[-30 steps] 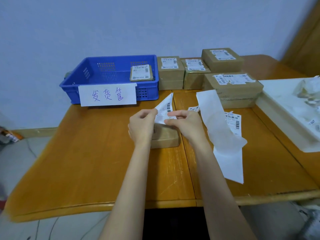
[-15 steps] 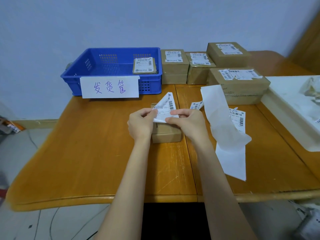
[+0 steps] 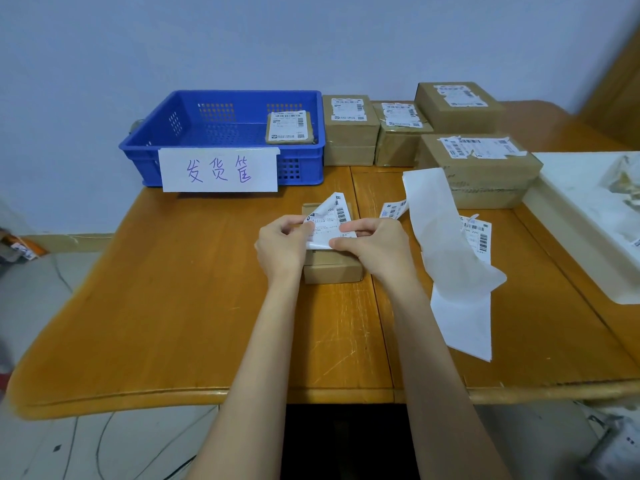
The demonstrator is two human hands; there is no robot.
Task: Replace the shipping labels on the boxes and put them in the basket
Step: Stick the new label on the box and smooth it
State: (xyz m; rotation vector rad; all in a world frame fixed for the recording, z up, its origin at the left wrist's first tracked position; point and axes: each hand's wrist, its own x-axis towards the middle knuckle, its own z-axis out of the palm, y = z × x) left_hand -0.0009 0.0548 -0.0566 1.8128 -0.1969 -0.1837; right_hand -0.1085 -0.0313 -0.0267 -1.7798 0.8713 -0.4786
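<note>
A small brown box (image 3: 331, 270) lies on the wooden table (image 3: 173, 306) in front of me, partly hidden by my hands. Just above it I hold a white shipping label (image 3: 330, 220) with barcodes, its far corner sticking up. My left hand (image 3: 282, 245) pinches the label's left edge and my right hand (image 3: 372, 245) pinches its right edge. A blue basket (image 3: 301, 168) with a handwritten paper sign stands at the back left, with one labelled box (image 3: 290, 128) inside.
Several labelled brown boxes (image 3: 478, 168) are stacked at the back right. A long strip of white backing paper (image 3: 446, 258) and loose labels (image 3: 476, 233) lie right of my hands. A white tray (image 3: 588, 223) with paper scraps sits at the far right.
The label has tilted flatter and lower over the small box, still held in both hands. The camera has shifted slightly, so the scene sits lower in view.
</note>
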